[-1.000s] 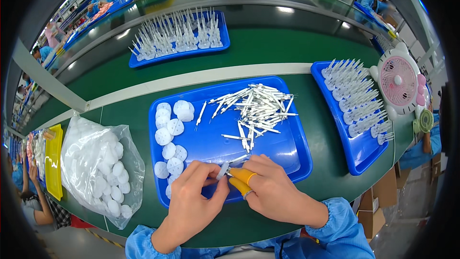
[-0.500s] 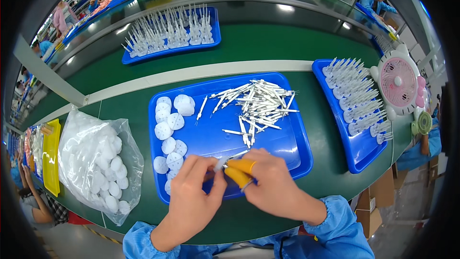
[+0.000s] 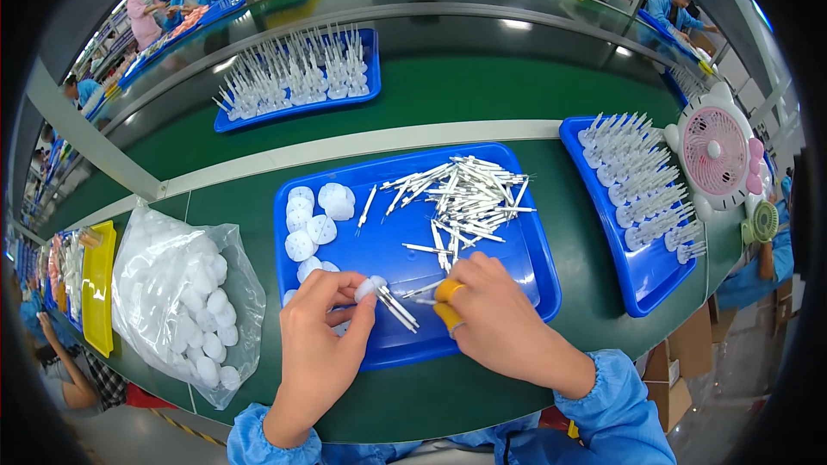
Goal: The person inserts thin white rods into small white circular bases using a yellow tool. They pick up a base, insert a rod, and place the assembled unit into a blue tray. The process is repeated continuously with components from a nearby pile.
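Fingertips (image 3: 366, 294) of left hand (image 3: 320, 340) pinch white cotton ball (image 3: 371, 286), near edge of centre blue tray (image 3: 538, 280). Right hand (image 3: 500, 319), yellow finger cot (image 3: 448, 293) on fingertip, pinches thin white stick (image 3: 424, 290) beside it. Judgement: steady ball, keep stick aimed at ball centre. Loose stick pile (image 3: 465, 198) far-right in tray, cotton balls (image 3: 310, 220) far-left. Bag of cotton balls (image 3: 185, 293) left, tray of finished sticks (image 3: 642, 198) right, pink fan (image 3: 715, 151) beyond. Nothing blocks hands.

A clear plastic bag (image 3: 185, 301) of white cotton balls is slumping open on the green table's left side; brown cardboard boxes (image 3: 680, 370) are sitting at the floor, lower right.
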The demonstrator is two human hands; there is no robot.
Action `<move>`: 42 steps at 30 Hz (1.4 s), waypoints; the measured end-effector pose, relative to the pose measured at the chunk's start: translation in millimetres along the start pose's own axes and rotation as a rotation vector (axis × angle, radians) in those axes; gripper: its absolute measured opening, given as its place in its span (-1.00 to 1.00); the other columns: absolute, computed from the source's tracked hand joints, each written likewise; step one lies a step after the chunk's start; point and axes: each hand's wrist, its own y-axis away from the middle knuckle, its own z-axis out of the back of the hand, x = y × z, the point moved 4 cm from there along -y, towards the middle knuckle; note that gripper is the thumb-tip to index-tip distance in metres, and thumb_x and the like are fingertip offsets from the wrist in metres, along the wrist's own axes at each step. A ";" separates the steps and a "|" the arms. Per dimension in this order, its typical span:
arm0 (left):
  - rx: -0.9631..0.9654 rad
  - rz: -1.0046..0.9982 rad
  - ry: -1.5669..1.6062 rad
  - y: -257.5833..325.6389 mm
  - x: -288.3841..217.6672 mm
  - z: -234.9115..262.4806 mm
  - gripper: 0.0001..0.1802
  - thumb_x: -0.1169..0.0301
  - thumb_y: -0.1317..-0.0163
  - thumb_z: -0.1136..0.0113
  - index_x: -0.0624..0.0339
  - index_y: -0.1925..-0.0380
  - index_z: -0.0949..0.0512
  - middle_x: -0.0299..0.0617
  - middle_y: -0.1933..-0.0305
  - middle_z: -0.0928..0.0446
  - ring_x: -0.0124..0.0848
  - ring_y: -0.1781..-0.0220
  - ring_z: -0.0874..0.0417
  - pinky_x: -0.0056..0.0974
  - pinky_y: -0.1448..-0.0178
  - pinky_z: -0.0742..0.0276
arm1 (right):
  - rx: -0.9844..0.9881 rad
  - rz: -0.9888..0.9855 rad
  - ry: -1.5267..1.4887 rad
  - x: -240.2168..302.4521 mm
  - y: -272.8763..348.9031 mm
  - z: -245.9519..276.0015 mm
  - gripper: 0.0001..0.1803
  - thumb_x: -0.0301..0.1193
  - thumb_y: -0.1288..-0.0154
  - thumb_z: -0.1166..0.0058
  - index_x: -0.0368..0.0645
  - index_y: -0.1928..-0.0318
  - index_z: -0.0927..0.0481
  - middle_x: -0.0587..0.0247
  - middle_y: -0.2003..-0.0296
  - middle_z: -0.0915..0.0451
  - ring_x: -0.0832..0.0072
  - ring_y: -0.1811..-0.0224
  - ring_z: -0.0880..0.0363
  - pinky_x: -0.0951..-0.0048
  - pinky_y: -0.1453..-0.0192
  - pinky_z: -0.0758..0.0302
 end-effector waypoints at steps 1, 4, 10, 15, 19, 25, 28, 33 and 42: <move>-0.005 0.011 0.011 0.8 0.4 0.6 -0.87 0.63 -0.38 -0.35 0.39 0.10 -0.67 -0.16 0.11 -0.61 -0.41 0.11 -0.77 -0.32 0.11 -0.79 | -0.017 -0.017 -0.036 -0.3 0.3 3.8 -0.71 -0.65 -0.05 -0.30 -0.36 0.14 -0.72 0.06 0.13 -0.60 0.12 -0.02 -0.51 0.17 -0.05 -0.47; 0.024 0.007 0.024 1.5 -5.0 -2.9 -0.87 0.62 -0.34 -0.37 0.38 0.12 -0.69 -0.12 0.11 -0.62 -0.33 0.10 -0.79 -0.26 0.08 -0.83 | 0.030 -0.214 -0.379 4.1 4.0 15.4 -0.61 -0.66 -0.06 -0.25 -0.41 0.02 -0.70 0.01 0.11 -0.59 0.07 -0.03 -0.52 0.11 -0.03 -0.51; 0.097 -0.076 -0.016 5.3 -9.7 -13.5 -0.86 0.65 -0.33 -0.35 0.36 0.13 -0.69 -0.14 0.10 -0.60 -0.37 0.12 -0.75 -0.27 0.09 -0.83 | 0.035 0.092 -0.326 14.5 7.4 6.1 -0.52 -0.70 0.00 -0.21 -0.50 -0.04 -0.69 -0.01 0.14 -0.57 0.04 0.02 -0.54 0.09 -0.03 -0.53; 0.076 -0.107 -0.047 7.4 -9.2 -15.7 -0.87 0.66 -0.33 -0.35 0.37 0.13 -0.69 -0.16 0.14 -0.59 -0.42 0.15 -0.73 -0.29 0.12 -0.84 | -0.025 0.119 -0.259 7.5 7.3 2.5 -0.54 -0.71 0.02 -0.23 -0.48 0.00 -0.73 0.02 0.20 -0.55 0.07 0.07 -0.53 0.11 0.03 -0.52; 0.053 -0.116 -0.057 7.6 -8.2 -16.4 -0.85 0.65 -0.29 -0.40 0.40 0.15 -0.69 -0.12 0.18 -0.64 -0.41 0.18 -0.76 -0.27 0.13 -0.86 | -0.028 0.093 -0.210 3.6 5.2 5.1 -0.47 -0.72 0.01 -0.22 -0.41 -0.09 -0.76 0.06 0.24 -0.55 0.11 0.16 -0.51 0.13 0.12 -0.50; 0.069 -0.079 -0.073 10.0 -6.7 -18.8 -0.84 0.62 -0.25 -0.45 0.40 0.21 -0.65 -0.03 0.20 -0.67 -0.25 0.21 -0.82 -0.20 0.07 -0.87 | -0.046 0.121 -0.157 11.1 2.0 0.5 -0.52 -0.69 0.00 -0.24 -0.43 -0.04 -0.75 0.03 0.23 -0.58 0.09 0.13 -0.54 0.12 0.08 -0.51; 0.064 -0.120 -0.062 10.2 -8.2 -19.9 -0.84 0.61 -0.25 -0.44 0.39 0.22 -0.64 -0.02 0.21 -0.66 -0.18 0.24 -0.84 -0.19 0.08 -0.86 | -0.096 0.119 -0.202 15.7 3.5 -7.5 -0.54 -0.69 0.00 -0.24 -0.40 -0.01 -0.76 0.04 0.24 -0.60 0.09 0.13 -0.56 0.13 0.09 -0.51; 0.055 -0.159 -0.060 12.5 -9.1 -18.3 -0.83 0.62 -0.22 -0.42 0.38 0.21 -0.64 -0.01 0.23 -0.65 -0.15 0.26 -0.83 -0.18 0.14 -0.81 | -0.203 0.104 -0.287 21.3 7.5 -8.3 -0.55 -0.71 0.03 -0.25 -0.39 0.03 -0.77 0.07 0.31 -0.59 0.10 0.23 -0.58 0.14 0.15 -0.51; 0.077 -0.195 -0.139 18.8 -9.2 -24.4 -0.81 0.61 -0.23 -0.40 0.37 0.17 -0.64 0.02 0.22 -0.61 -0.07 0.27 -0.80 -0.14 0.20 -0.76 | -0.258 0.042 -0.335 24.8 6.7 -13.9 -0.59 -0.73 0.03 -0.24 -0.37 0.07 -0.78 0.07 0.34 -0.61 0.09 0.29 -0.58 0.15 0.19 -0.53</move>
